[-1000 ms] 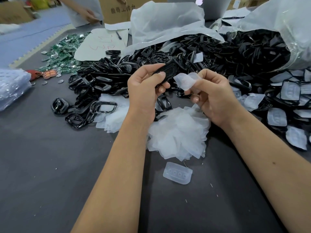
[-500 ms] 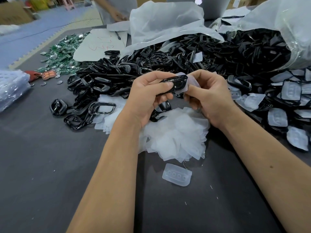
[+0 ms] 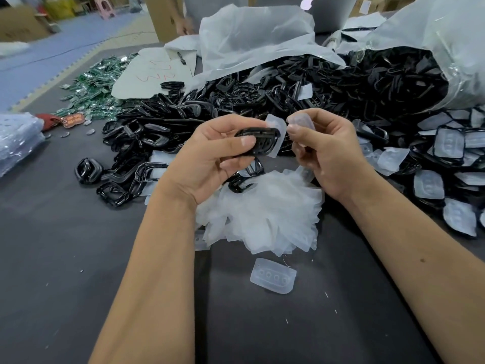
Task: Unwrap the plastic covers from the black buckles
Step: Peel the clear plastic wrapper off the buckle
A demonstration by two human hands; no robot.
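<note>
Hands peeling a cover from a buckle above the dark grey table [image 3: 78, 298].

Nearest lies one clear moulded plastic cover [image 3: 273, 275] alone on the table, and just behind it a white heap of loose plastic covers [image 3: 265, 214]. Above the heap the left hand [image 3: 210, 164] grips a black oval plastic buckle [image 3: 258, 140] between thumb and fingers, with a translucent cover [image 3: 278, 130] on its right end. The right hand [image 3: 330, 151] pinches a separate small clear plastic piece [image 3: 301, 120] beside it. Farther back spreads a big pile of black buckles [image 3: 262, 98], which comes out from a transparent plastic bag [image 3: 446, 35] at far right.
</note>
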